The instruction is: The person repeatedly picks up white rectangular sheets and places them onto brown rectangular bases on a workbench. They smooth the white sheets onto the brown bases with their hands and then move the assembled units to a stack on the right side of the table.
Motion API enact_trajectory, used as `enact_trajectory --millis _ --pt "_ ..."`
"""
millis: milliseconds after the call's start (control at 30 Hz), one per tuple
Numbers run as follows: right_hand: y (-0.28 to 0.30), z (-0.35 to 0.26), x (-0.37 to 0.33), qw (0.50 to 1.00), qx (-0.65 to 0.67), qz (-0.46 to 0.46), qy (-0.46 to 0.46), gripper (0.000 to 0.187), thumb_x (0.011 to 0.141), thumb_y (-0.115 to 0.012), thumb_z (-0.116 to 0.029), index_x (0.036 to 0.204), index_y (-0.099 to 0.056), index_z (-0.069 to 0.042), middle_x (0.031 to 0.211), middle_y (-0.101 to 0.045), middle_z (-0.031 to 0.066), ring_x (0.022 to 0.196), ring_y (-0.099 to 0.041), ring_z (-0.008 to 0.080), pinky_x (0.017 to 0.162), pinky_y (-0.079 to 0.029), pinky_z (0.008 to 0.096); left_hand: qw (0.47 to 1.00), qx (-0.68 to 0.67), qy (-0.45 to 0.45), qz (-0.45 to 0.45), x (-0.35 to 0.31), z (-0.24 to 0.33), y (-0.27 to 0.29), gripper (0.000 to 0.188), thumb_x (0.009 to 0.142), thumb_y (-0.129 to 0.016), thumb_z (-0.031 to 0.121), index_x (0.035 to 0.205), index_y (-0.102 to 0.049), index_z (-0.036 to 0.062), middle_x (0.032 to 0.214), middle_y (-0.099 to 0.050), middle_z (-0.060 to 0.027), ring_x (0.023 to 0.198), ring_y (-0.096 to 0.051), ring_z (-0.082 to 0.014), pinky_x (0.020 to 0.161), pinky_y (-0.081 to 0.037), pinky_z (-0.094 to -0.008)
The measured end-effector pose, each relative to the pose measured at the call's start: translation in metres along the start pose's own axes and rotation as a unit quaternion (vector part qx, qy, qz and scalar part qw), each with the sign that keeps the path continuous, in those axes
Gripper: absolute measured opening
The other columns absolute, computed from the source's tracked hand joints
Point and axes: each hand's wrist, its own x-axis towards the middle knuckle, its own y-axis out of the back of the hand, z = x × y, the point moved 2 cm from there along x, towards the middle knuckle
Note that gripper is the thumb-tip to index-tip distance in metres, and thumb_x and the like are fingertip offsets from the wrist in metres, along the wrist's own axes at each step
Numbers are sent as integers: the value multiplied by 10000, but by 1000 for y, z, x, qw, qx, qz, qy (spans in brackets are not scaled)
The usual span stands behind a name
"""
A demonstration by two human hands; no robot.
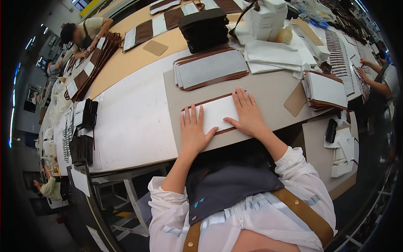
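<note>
In front of me on the grey work board lies a brown leather piece (pixel 226 131) with a white sheet (pixel 216 112) on top of it. My left hand (pixel 192 130) rests flat on the left end of the sheet, fingers spread. On the right end my right hand (pixel 247 113) presses flat too, its thumb pointing inward. Neither hand holds anything. Just beyond my hands is a stack of brown leather pieces topped by a grey-white panel (pixel 212 69).
A black stack (pixel 204 29) and white foam sheets (pixel 273 54) stand farther back. White-topped leather pieces (pixel 327 90) are piled at right, near a tan card (pixel 295 99). Black pieces (pixel 86 113) sit at left. A co-worker (pixel 89 35) bends over leather strips, and another person (pixel 386 75) works at far right.
</note>
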Motion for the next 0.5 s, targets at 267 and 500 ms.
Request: enact_trajectory --millis 267,500 --pt "2 23 -25 976 171 107 -82 652 1050 -520 -349 1529 -342 56 1624 -289 254 1514 -263 400 1230 -234 464 997 -67 48 -9 34 -17 14 783 917 -695 481 1501 -426 36 1487 -438 -207 1377 -387 -399 1145 -269 -531" --pt "9 24 -50 894 391 179 -126 444 1071 -469 -170 1471 -476 23 1554 -443 223 1463 -389 373 1199 -314 413 981 -160 28 -108 94 -37 20 262 812 -817 258 983 -687 108 916 -671 -45 941 -603 -246 904 -382 -426"
